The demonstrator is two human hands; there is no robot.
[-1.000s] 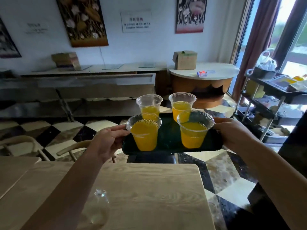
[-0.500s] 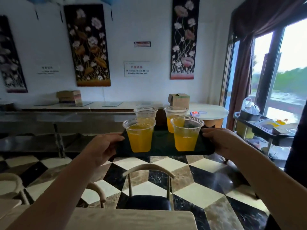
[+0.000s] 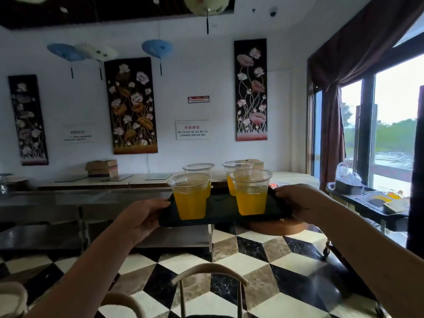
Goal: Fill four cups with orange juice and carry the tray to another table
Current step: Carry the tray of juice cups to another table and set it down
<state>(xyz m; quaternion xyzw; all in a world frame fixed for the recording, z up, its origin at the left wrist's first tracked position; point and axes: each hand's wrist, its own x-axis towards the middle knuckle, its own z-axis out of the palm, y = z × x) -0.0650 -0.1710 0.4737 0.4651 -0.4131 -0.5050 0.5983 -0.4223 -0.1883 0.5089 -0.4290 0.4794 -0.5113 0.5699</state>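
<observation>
- Head view: dark tray (image 3: 223,208) held in the air at chest height, out in front of the person, above the checkered floor (image 3: 252,271); it rests on no surface.
- Left hand (image 3: 143,216) clamped on the tray's left short edge, thumb over the rim, fingers apparently underneath. Right hand (image 3: 296,200) clamped likewise on the right edge. Judgement: 1 hand at each end spreads the load and lets either side correct a tilt.
- 4 clear plastic cups on the tray in a 2-by-2 block. Front left cup (image 3: 190,198) and front right cup (image 3: 251,193) show orange juice to roughly 2/3 height. Back right cup (image 3: 236,175) also holds juice; back left cup (image 3: 199,171) is mostly hidden behind the front one, level not readable.
- Judgement: the unfilled margin below each rim gives slosh room — sensible for carrying. The cups sit grouped toward the tray's middle, which keeps weight between the 2 hands.
- Tray reads close to level; juice surfaces look flat.
- Ahead: long steel worktop (image 3: 103,191) along the wall, a chair back (image 3: 208,274) low in frame between the person and it.
- Judgement: filling done, carry phase under way; set-down not yet done. Destination worktop cannot be told from this view.
</observation>
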